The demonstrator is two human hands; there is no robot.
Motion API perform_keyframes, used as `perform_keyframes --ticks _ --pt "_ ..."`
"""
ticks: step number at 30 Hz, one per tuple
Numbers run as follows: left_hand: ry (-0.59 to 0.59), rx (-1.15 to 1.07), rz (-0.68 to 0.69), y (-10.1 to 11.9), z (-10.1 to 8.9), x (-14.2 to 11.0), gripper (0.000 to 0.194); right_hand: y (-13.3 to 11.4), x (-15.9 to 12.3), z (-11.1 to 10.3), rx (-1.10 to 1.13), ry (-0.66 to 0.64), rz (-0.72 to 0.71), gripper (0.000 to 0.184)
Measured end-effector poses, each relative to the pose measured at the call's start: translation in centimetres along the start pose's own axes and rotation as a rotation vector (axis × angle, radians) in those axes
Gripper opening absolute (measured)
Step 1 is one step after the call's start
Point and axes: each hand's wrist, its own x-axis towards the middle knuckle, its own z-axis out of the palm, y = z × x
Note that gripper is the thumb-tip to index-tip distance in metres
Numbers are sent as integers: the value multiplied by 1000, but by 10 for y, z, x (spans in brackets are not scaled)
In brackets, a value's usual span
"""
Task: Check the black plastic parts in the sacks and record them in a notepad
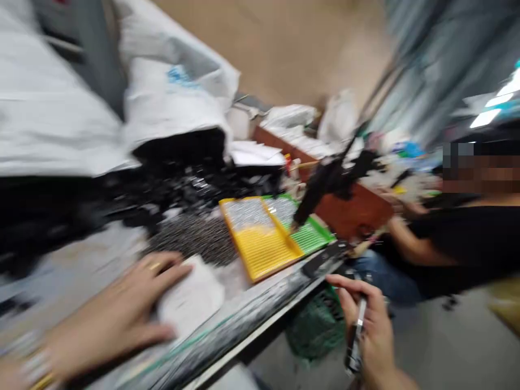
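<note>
My left hand lies on the bench at the lower left, wearing a ring and a bracelet. Its fingers are spread, and the fingertips touch a white piece of paper. At the lower right, past the bench edge, my right hand is closed around a slim silver and black pen, slightly blurred. Beyond the paper is a heap of small dark screw-like parts. A yellow ribbed tray and a green ribbed tray sit side by side, their far ends covered with silvery pieces.
A dark corded tool hangs over the green tray. White sacks and loose black parts occupy the back. A reddish-brown box stands behind the trays. On the right sits another person; a green basket is below the edge.
</note>
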Motion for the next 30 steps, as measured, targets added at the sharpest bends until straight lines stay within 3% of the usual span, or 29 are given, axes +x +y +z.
perform_keyframes --ticks 2,3,7,10,13,19,23,26,30 --pt "-186 69 -53 17 -18 -4 66 -10 -18 15 34 -146 -117 22" --pt "-220 81 -60 22 -23 -3 66 -18 -25 26 66 -230 -192 26" --pt "-219 116 -88 24 -27 2 67 -53 -41 78 116 -494 -518 32" --pt "-203 135 -96 24 -24 -1 69 -63 -48 108 52 -610 -629 28" --pt "-198 138 -90 23 -22 -3 69 -56 -52 120 31 -669 -598 27" --pt "-222 137 -93 21 -21 -3 64 -44 -60 117 118 -675 -566 35" --pt "-232 135 -64 22 -20 -3 59 -50 -49 115 210 -660 -280 40" --pt "-222 141 -34 24 -20 -2 53 -58 -31 122 286 -653 -71 31" --pt "-258 114 19 26 -19 -1 42 -69 -15 140 266 -634 33 24"
